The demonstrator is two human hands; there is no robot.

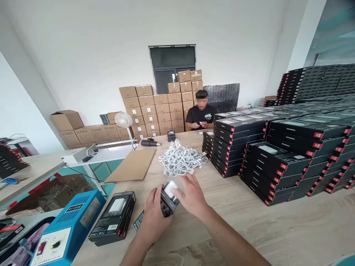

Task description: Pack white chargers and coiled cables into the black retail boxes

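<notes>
My left hand (155, 214) is wrapped around a small black box (166, 202) tilted above the table. A white charger (169, 188) sits at the upper end of this box. My right hand (192, 194) has its thumb on the charger and its fingers curled beyond it. Part of the box is hidden behind my left hand. Just past my hands lies a heap of white cables (180, 159). To the left, black boxes with a white charger pictured on top (115, 212) are stacked in a low pile.
Tall stacks of black boxes (230, 144) line the right side. At the left stand a blue machine (69, 225), a flat cardboard sheet (133, 166), and a small fan (123, 120). A heat gun (150, 142) lies farther back. A co-worker (202, 112) sits across the table (222, 225).
</notes>
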